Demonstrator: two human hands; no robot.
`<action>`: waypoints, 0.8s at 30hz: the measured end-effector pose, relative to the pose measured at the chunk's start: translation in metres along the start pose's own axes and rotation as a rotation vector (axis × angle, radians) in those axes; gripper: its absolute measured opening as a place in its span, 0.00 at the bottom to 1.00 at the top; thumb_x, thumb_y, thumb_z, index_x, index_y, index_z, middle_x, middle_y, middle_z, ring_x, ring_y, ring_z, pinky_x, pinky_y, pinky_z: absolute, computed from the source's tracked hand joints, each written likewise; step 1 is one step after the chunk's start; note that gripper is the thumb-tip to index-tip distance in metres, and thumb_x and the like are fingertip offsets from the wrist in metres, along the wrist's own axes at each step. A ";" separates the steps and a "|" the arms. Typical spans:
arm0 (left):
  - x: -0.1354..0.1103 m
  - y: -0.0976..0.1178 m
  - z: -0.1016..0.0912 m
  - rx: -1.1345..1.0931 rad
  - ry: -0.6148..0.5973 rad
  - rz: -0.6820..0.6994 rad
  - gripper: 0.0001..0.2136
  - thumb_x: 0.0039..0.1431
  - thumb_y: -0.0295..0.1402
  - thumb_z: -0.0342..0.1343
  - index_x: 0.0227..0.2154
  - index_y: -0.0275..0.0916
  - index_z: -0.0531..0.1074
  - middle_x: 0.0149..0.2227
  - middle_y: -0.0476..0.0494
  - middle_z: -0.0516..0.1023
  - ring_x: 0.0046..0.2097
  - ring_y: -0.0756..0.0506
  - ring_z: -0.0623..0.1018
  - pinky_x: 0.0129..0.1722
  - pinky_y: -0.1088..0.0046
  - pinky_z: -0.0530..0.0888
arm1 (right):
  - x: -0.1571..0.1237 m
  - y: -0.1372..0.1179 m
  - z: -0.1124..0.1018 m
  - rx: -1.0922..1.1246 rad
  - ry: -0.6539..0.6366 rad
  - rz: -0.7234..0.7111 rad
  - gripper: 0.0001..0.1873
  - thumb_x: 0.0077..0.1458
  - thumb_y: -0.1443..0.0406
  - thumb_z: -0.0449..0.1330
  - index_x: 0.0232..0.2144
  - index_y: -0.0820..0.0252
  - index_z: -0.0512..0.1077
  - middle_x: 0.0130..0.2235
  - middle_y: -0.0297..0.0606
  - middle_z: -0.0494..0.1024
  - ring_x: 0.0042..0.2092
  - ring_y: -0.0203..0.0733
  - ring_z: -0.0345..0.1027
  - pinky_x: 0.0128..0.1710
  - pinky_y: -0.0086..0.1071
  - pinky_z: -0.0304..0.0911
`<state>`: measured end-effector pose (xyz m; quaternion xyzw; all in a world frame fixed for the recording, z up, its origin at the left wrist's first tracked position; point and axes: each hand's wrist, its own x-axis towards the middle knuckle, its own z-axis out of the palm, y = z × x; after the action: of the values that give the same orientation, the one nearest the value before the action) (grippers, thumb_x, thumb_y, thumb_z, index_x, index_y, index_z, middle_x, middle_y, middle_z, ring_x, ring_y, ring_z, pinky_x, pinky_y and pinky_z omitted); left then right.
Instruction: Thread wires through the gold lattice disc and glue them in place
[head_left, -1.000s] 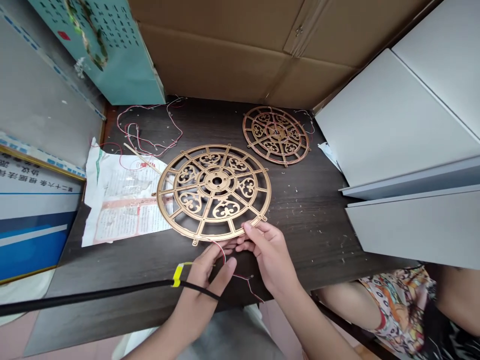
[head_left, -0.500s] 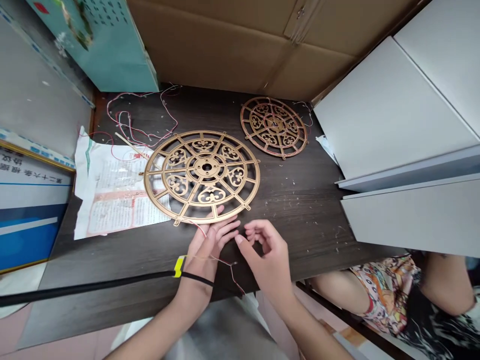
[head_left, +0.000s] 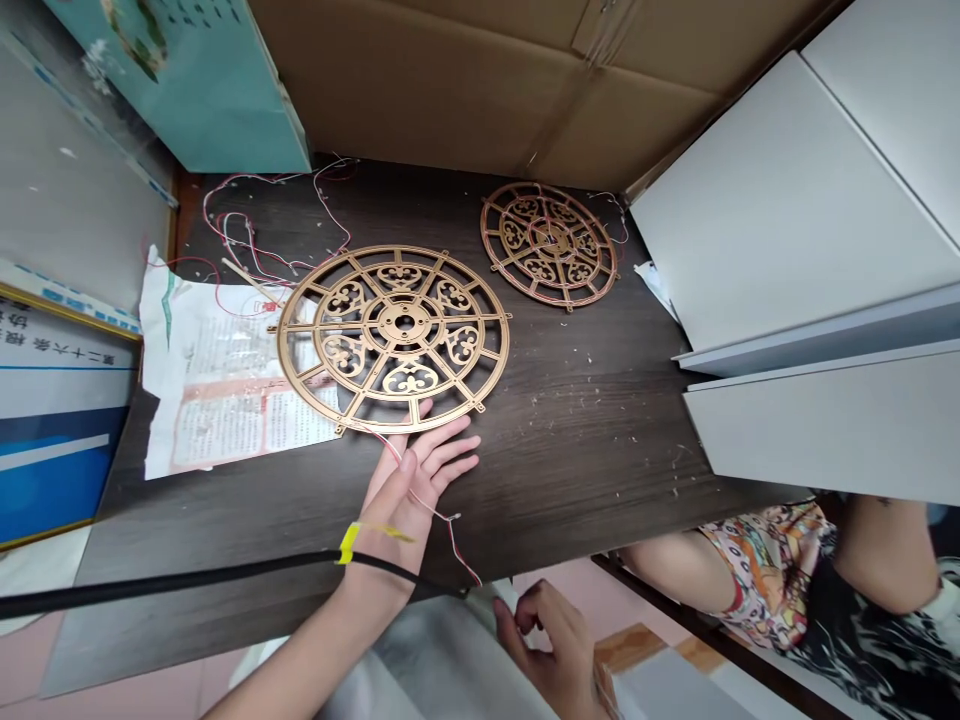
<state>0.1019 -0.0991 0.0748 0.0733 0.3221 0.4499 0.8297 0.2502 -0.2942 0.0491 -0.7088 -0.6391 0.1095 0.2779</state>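
Observation:
A large gold openwork disc (head_left: 393,337) lies flat on the dark wooden table (head_left: 585,440). My left hand (head_left: 415,478) rests just below the disc's near rim, fingers stretched toward it, with a thin red and white wire (head_left: 450,530) running across the hand and off the table's edge. A black cable with a yellow tag (head_left: 349,543) crosses that wrist. My right hand (head_left: 551,645) is down below the table's front edge, fingers loosely curled, and nothing shows in it.
A smaller copper-coloured disc (head_left: 550,245) lies at the back right. Loose red and white wires (head_left: 255,240) and a printed paper sheet (head_left: 217,390) lie at the left. Cardboard (head_left: 465,80) stands behind, grey panels (head_left: 787,250) at the right. Another person's patterned clothing (head_left: 780,590) shows at lower right.
My right hand has dropped from the table to below its front edge. My left hand has stretched its fingers toward the disc's rim. The view has shifted slightly.

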 end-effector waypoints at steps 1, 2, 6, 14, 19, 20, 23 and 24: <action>0.000 0.001 0.000 0.001 -0.003 -0.003 0.37 0.59 0.48 0.60 0.66 0.37 0.54 0.59 0.28 0.73 0.55 0.38 0.79 0.55 0.64 0.77 | -0.014 0.013 0.002 -0.004 -0.046 0.081 0.14 0.60 0.71 0.62 0.26 0.60 0.61 0.23 0.30 0.64 0.24 0.29 0.59 0.25 0.24 0.56; 0.000 0.002 -0.001 0.004 -0.006 -0.006 0.37 0.59 0.48 0.60 0.66 0.37 0.54 0.60 0.28 0.72 0.55 0.37 0.79 0.54 0.64 0.77 | -0.027 0.026 0.006 -0.008 -0.073 0.133 0.09 0.61 0.70 0.61 0.29 0.61 0.65 0.26 0.32 0.69 0.26 0.31 0.63 0.25 0.23 0.59; 0.001 0.002 -0.005 0.014 0.004 -0.021 0.37 0.58 0.47 0.60 0.66 0.37 0.56 0.60 0.27 0.72 0.55 0.36 0.79 0.52 0.63 0.78 | -0.045 0.072 0.038 0.196 -0.348 0.338 0.16 0.66 0.61 0.54 0.49 0.61 0.76 0.50 0.48 0.79 0.51 0.46 0.76 0.51 0.37 0.74; 0.001 -0.002 -0.009 0.010 0.058 0.004 0.37 0.58 0.43 0.60 0.65 0.33 0.56 0.57 0.25 0.74 0.52 0.36 0.80 0.50 0.64 0.79 | -0.025 0.104 0.065 0.166 -0.474 0.286 0.18 0.62 0.58 0.58 0.49 0.56 0.80 0.55 0.48 0.78 0.59 0.55 0.71 0.60 0.48 0.68; -0.001 -0.003 -0.012 0.002 0.052 0.013 0.34 0.60 0.41 0.57 0.66 0.35 0.56 0.59 0.27 0.73 0.54 0.36 0.79 0.50 0.64 0.79 | -0.022 0.128 -0.003 0.008 -0.388 0.329 0.18 0.61 0.55 0.58 0.41 0.60 0.81 0.48 0.51 0.80 0.52 0.58 0.74 0.53 0.52 0.70; -0.001 -0.003 -0.012 0.004 0.049 0.016 0.33 0.61 0.41 0.57 0.66 0.36 0.56 0.59 0.27 0.72 0.55 0.35 0.79 0.51 0.64 0.79 | -0.021 0.130 -0.018 -0.022 -0.372 0.341 0.19 0.62 0.54 0.57 0.39 0.61 0.81 0.46 0.52 0.80 0.50 0.58 0.75 0.50 0.50 0.71; 0.000 -0.002 -0.012 0.019 0.049 0.015 0.33 0.60 0.43 0.58 0.65 0.36 0.57 0.59 0.27 0.72 0.54 0.35 0.79 0.50 0.63 0.79 | -0.012 0.124 -0.057 -0.079 -0.373 0.373 0.20 0.65 0.55 0.55 0.31 0.61 0.79 0.35 0.47 0.79 0.40 0.49 0.74 0.43 0.40 0.71; 0.000 -0.002 -0.011 0.026 0.056 0.011 0.33 0.60 0.43 0.58 0.65 0.35 0.58 0.59 0.26 0.73 0.54 0.35 0.79 0.49 0.63 0.79 | -0.007 0.118 -0.069 -0.085 -0.388 0.374 0.19 0.66 0.55 0.55 0.32 0.61 0.78 0.35 0.46 0.79 0.40 0.47 0.74 0.43 0.38 0.71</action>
<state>0.0968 -0.1018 0.0654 0.0731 0.3508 0.4519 0.8169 0.3841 -0.3221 0.0417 -0.7913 -0.5423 0.2660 0.0952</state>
